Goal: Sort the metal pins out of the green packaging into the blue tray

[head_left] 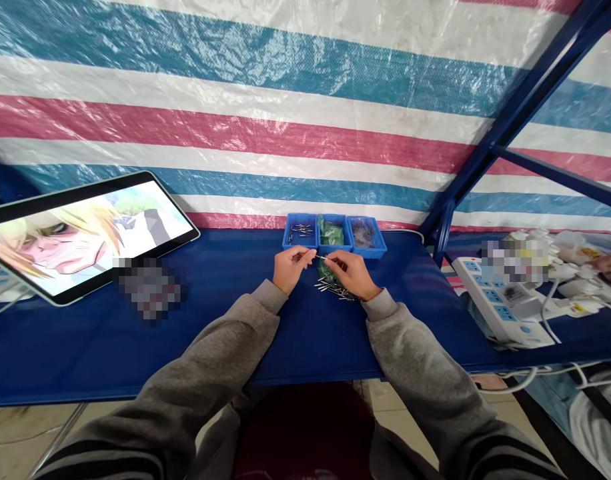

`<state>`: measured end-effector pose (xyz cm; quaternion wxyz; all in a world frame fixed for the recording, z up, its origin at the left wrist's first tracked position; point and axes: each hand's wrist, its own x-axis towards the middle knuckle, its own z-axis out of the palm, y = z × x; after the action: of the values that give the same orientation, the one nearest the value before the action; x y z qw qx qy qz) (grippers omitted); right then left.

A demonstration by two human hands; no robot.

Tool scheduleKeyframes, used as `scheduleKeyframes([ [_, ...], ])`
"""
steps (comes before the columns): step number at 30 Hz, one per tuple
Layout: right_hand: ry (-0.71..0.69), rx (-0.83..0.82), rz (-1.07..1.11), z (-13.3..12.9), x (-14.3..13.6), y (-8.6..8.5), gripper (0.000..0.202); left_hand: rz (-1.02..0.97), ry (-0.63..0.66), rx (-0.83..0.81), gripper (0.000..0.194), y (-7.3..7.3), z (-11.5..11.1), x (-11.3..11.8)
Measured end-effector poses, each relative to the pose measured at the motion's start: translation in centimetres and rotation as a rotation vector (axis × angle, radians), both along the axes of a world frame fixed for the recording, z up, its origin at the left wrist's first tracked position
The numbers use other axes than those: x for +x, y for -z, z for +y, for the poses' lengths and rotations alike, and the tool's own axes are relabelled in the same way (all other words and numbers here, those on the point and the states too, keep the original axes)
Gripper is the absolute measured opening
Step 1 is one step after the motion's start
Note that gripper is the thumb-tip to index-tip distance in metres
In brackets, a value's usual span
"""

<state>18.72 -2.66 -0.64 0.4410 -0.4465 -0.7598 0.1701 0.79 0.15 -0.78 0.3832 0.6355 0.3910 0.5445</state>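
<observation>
A thin metal rod (321,257) spans the gap between my two hands, just in front of the blue bins. My left hand (289,267) pinches its left end, thumb and fingertips together. The other end sits in the closed fingers of my right hand (354,272). Under and beside the right hand lies a loose pile of thin metal rods (329,287), partly over green material (326,271). Beyond the hands, a left bin (286,238) holds a few similar thin pieces. In the middle bin is a green bag (331,233); in the right bin (370,254), a clear bag with dark contents.
A large tablet (185,241) showing a cartoon leans at the left, with a blurred object (150,290) before it. On the right are a white power strip (485,300), cables and cluttered items. A blue metal post (443,230) rises behind the table (310,340).
</observation>
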Motion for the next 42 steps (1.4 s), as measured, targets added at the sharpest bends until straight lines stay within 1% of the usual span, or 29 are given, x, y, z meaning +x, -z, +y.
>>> scheduleKeyframes([
  [2, -0.011, 0.022, -0.013, 0.0, 0.0, 0.0, 0.036, -0.016, 0.006, -0.004, 0.033, 0.0, 0.0, 0.1],
  [8, -0.002, 0.033, -0.035, 0.1, -0.1, 0.1, 0.038, -0.047, 0.118, -0.023, 0.028, 0.1, -0.2, 0.3],
  [12, -0.002, 0.038, -0.027, 0.1, -0.1, 0.1, 0.037, -0.096, 0.133, -0.052, 0.027, 0.2, -0.1, 0.4],
  [17, -0.003, 0.015, 0.026, -0.1, -0.3, 0.0, 0.037, -0.196, 0.183, -0.131, 0.030, 0.5, 0.0, 0.8],
  [20, -0.007, -0.005, -0.007, -0.1, -0.4, 0.0, 0.038, -0.227, 0.170, -0.134, 0.030, 0.6, 0.0, 0.9],
  [23, 0.037, 0.010, -0.032, -0.1, -0.3, 0.0, 0.039, -0.195, 0.186, -0.105, 0.031, 0.4, 0.0, 0.7],
  [26, 0.131, 0.043, 0.027, -0.1, 0.0, -0.2, 0.037, -0.074, 0.213, -0.052, 0.031, 0.2, 0.1, 0.3],
  [29, 0.183, 0.057, 0.075, -0.2, 0.2, -0.6, 0.035, 0.139, 0.159, 0.091, 0.031, 0.0, 0.2, -0.2],
  [31, 0.177, 0.063, 0.080, -0.3, 0.2, -0.7, 0.034, 0.231, 0.121, 0.176, 0.030, 0.0, 0.2, -0.3],
  [32, 0.161, 0.062, 0.074, -0.3, 0.2, -0.8, 0.033, 0.246, 0.118, 0.189, 0.031, 0.1, 0.1, -0.4],
  [35, 0.097, 0.046, 0.036, -0.3, 0.2, -0.7, 0.033, 0.234, 0.137, 0.162, 0.032, 0.3, -0.1, -0.4],
  [36, 0.089, 0.046, 0.026, -0.3, 0.2, -0.6, 0.033, 0.232, 0.124, 0.162, 0.032, 0.3, 0.0, -0.4],
  [37, 0.090, 0.050, 0.020, -0.3, 0.2, -0.6, 0.033, 0.237, 0.090, 0.176, 0.031, 0.2, 0.1, -0.5],
  [39, 0.110, 0.065, 0.020, -0.2, 0.2, -0.5, 0.034, 0.268, -0.036, 0.238, 0.028, -0.3, 0.9, -0.5],
  [41, 0.126, 0.082, 0.030, -0.2, 0.3, -0.6, 0.034, 0.336, -0.187, 0.311, 0.025, -1.1, 2.2, -0.5],
  [42, 0.131, 0.091, 0.036, -0.1, 0.3, -0.6, 0.034, 0.390, -0.233, 0.339, 0.024, -1.5, 2.8, -0.6],
])
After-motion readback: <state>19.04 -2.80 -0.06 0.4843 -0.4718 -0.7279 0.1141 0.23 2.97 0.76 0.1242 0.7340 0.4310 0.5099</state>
